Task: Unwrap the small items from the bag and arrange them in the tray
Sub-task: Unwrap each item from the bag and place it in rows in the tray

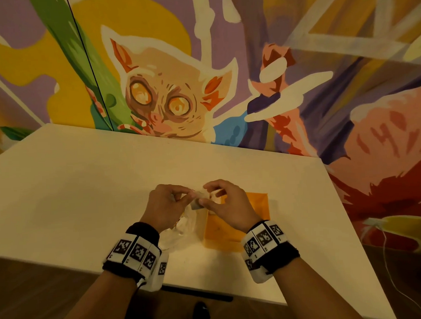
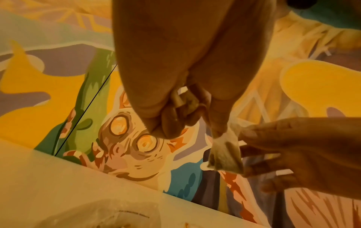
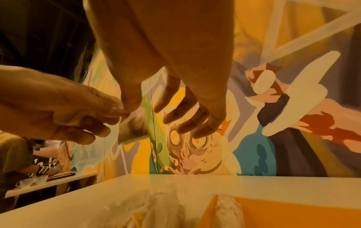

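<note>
A white rectangular table (image 1: pixel 86 187) fills the foreground beneath both hands. Below and to the right of the grip lies a flat orange square tray (image 1: pixel 256 205); what it holds is hidden by the right hand. Below and to the left of the grip a crumpled clear plastic bag (image 1: pixel 181 229) rests on the table, its contents too blurred to tell. Above them, the left hand (image 1: pixel 164 206) and right hand (image 1: pixel 227 204) each pinch one end of a small pale wrapped item (image 1: pixel 201 197), fingertips pressed on its wrapper, held between the hands clear of the table.
</note>
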Demonstrator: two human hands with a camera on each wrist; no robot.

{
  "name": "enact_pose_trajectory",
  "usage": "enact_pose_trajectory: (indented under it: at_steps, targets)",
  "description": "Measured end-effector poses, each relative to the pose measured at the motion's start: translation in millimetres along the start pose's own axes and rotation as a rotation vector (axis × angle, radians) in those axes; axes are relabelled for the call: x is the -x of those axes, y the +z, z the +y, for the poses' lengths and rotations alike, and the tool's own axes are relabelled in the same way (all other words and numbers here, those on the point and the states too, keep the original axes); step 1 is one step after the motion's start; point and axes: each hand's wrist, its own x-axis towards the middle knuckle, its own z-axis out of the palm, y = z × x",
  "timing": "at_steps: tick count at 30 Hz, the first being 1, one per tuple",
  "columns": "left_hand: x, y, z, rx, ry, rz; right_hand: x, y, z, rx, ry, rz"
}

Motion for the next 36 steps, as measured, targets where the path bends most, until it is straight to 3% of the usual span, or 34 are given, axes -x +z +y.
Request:
enact_pose_trajectory:
  at_steps: [4,9,17,24,30,36]
  targets:
    - [-1,1,7,-0.051,0.062,-0.020,-5,5,-2,0.009,-0.037,0.002]
    - [-2,-1,8,-0.057,0.045,0.025,-3,11,5,0.011,-0.033,-0.038]
    - [-5,6,9,-0.076,0.051,-0.018,-6,14,8,0.023,-0.053,-0.072]
    - [-9,21,-10,-0.013,-0.068,-0.019,-20,5,21,0.035,0.097,-0.138]
    - [-8,48,-44,-0.173,-0.248,-0.175,-46,-6,56,0.128,0.335,-0.101]
    - [-9,83,-69,-0.340,-0.305,-0.294,-65,6,92,0.288,0.475,-0.144]
